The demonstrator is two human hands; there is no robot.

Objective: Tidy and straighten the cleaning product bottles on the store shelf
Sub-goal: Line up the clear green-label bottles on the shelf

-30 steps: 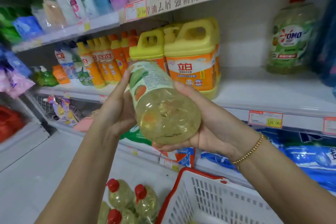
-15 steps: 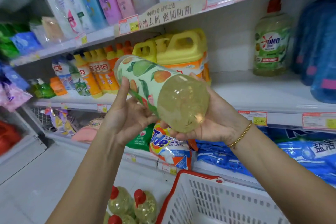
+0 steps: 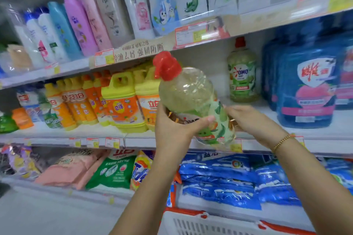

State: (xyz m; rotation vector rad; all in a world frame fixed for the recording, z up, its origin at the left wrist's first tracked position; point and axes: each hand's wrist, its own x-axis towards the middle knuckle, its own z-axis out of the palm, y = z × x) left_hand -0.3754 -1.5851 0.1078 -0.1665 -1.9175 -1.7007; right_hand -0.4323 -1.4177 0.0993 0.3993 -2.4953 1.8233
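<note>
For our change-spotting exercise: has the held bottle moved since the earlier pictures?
Yes. The held bottle has turned cap-up and shifted right, from in front of the yellow jugs toward the standing OMO bottle.

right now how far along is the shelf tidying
Done: the yellow jugs and orange bottles stand in rows. In hand: left hand and right hand hold a tilted red-capped bottle before the middle shelf. Left: standing it upright, probably in the gap beside the OMO bottle.

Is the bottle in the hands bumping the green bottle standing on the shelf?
Apart. The head view shows a strip of white back wall between the held bottle and the green bottle, so there is a plain gap.
</note>
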